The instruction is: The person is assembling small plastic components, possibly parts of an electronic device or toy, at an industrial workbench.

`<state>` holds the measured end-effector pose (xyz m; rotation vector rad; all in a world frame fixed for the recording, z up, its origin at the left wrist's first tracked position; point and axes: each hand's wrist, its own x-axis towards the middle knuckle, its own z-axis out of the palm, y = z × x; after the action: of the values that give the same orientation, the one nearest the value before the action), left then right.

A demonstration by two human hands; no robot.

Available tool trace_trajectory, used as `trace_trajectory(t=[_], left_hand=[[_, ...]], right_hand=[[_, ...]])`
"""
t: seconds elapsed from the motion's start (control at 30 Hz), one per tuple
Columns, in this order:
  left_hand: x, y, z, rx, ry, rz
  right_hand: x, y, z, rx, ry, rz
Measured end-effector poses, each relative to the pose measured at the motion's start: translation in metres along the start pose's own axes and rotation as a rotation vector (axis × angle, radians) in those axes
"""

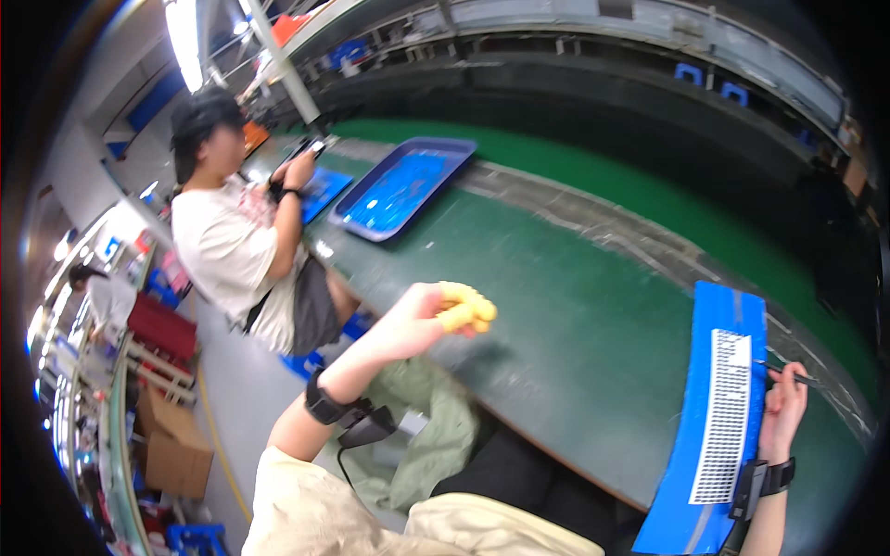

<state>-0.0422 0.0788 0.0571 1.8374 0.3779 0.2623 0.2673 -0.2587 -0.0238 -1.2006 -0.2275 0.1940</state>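
Nearest first: our left hand (414,320) is up over the table's near edge, yellow coverings (462,306) on its fingers. Fingers curled together, blurred; whether they pinch anything, we can't tell. Our right hand (783,408) is off to the right, pinching a slim dark tool (810,379), kind unclear. It sits just beside the right edge of a long blue board (714,310) that carries a white sheet (721,417) with rows of small dark marks.

Step in hand, as we judge it: tool-in-hand work at the board, right hand ready, left away from it. From here, we'd say a move calls for a steady pinch, the tool's tip brought in over the sheet, and the left hand lowered to the board if it is to help.

Under it all, the green table (556,371). Farther along, well apart from the board, a tray (461,146) with glossy blue stuff inside. Beside that, a seated co-worker (227,246) holds a dark object (309,148). Far back, blue stools (688,72).
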Motion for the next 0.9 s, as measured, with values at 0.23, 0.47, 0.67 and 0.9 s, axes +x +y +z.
trace_trajectory(t=[0.23,0.47,0.67,0.9], left_hand=[[-0.135,-0.047,-0.032,0.458,0.421,-0.548],[-0.175,-0.06,-0.03,0.324,0.527,-0.886],[-0.189,-0.064,-0.012,-0.346,0.426,-0.099],[-0.179,-0.038,0.001,-1.019,0.111,0.104]], right_hand=[[0.029,0.014,-0.024,0.035,-0.091,-0.009],[0.024,0.015,-0.021,0.001,-0.018,-0.017],[0.017,0.013,-0.013,-0.003,0.002,-0.025],[0.027,0.016,-0.029,-0.001,-0.047,-0.009]])
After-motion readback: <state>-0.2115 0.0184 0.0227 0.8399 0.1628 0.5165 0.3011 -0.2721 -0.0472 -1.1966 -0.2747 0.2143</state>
